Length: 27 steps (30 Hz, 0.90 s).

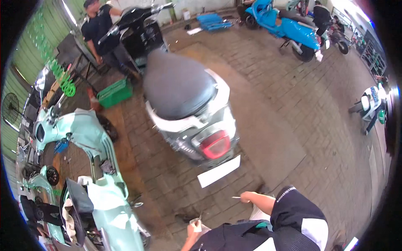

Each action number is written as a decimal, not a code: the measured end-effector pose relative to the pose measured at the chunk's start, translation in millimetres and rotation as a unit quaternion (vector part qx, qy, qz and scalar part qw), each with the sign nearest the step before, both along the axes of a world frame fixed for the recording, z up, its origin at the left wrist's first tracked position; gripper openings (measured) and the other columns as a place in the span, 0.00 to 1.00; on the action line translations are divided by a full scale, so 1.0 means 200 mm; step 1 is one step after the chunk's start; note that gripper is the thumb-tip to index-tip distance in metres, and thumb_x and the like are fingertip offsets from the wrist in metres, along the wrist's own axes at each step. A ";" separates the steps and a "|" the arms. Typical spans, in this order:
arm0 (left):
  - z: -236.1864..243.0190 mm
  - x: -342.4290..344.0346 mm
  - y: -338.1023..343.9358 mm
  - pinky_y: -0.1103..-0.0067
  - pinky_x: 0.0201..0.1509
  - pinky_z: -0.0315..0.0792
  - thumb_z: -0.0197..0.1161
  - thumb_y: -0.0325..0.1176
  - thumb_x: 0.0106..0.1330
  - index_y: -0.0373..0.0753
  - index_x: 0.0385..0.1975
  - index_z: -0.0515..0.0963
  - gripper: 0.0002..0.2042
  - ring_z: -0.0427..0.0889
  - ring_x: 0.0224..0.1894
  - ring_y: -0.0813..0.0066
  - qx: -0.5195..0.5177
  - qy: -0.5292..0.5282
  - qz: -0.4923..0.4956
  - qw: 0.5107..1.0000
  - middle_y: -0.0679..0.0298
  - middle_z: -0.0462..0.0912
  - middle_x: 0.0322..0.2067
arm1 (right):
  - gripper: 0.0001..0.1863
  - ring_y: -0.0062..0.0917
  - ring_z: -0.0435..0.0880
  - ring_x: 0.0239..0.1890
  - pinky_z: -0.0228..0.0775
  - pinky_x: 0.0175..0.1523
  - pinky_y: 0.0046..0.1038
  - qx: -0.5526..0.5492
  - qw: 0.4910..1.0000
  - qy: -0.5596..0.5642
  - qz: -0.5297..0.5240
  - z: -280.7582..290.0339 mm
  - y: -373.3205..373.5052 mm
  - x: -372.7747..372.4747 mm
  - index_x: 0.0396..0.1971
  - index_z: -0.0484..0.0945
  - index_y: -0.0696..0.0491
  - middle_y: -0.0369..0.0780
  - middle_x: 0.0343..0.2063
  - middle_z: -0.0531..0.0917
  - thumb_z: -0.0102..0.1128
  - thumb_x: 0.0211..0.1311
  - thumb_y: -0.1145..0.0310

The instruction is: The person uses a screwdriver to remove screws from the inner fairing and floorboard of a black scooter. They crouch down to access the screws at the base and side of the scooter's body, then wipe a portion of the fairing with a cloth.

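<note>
In front of me stands a scooter (178,83) with a dark grey seat, a red tail light (216,144) and a white plate (219,171) under it. Closed fingers of my right hand (248,197) hold a thin, pale stick-like thing (236,197) that points left, below the plate. Lower and to the left, near my body, my left hand (194,228) is closed too. Something small and thin shows at its fingertips, too blurred to name. Neither hand touches the scooter.
A mint-green scooter (111,201) stands close on my left. Beyond it are a green crate (114,93) and a person (100,31) beside the scooter's handlebars. A blue scooter (289,29) stands far right on the brick floor (326,108); a white one (370,102) is at the right edge.
</note>
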<state>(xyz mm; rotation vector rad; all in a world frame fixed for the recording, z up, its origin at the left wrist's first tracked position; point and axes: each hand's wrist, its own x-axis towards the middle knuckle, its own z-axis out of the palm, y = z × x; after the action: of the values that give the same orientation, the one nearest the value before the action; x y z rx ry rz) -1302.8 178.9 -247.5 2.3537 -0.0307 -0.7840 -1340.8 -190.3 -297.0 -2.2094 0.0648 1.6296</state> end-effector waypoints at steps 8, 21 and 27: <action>0.56 0.14 -1.79 0.65 0.40 0.70 0.53 0.46 0.61 0.38 0.33 0.79 0.16 0.76 0.35 0.49 -0.118 -0.075 -0.357 0.924 0.48 0.78 0.29 | 0.23 0.19 0.79 0.28 0.61 0.22 0.21 0.020 0.776 -0.099 -0.622 0.88 -1.61 -0.60 0.35 0.79 0.54 0.37 0.31 0.82 0.48 0.60 0.48; 0.83 1.27 -3.95 0.66 0.41 0.70 0.51 0.48 0.62 0.44 0.41 0.76 0.17 0.75 0.39 0.56 -0.156 -0.160 -0.572 0.789 0.56 0.75 0.33 | 0.17 0.22 0.78 0.33 0.69 0.36 0.23 0.200 0.792 -0.197 -0.543 1.25 -3.00 0.81 0.41 0.77 0.60 0.41 0.32 0.82 0.48 0.62 0.63; 1.24 2.15 -4.15 0.68 0.47 0.68 0.60 0.40 0.54 0.44 0.37 0.77 0.13 0.74 0.44 0.60 -0.201 -0.327 -0.246 0.890 0.60 0.76 0.37 | 0.15 0.24 0.79 0.27 0.70 0.30 0.21 0.260 0.738 -0.162 -0.601 1.51 -3.52 1.84 0.41 0.74 0.63 0.42 0.28 0.81 0.45 0.63 0.68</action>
<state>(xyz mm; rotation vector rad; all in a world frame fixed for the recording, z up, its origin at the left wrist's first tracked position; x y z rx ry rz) -873.2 -651.3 0.3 2.1031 -1.0094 -0.1281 -973.6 -893.5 4.1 -1.3611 0.6854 0.4213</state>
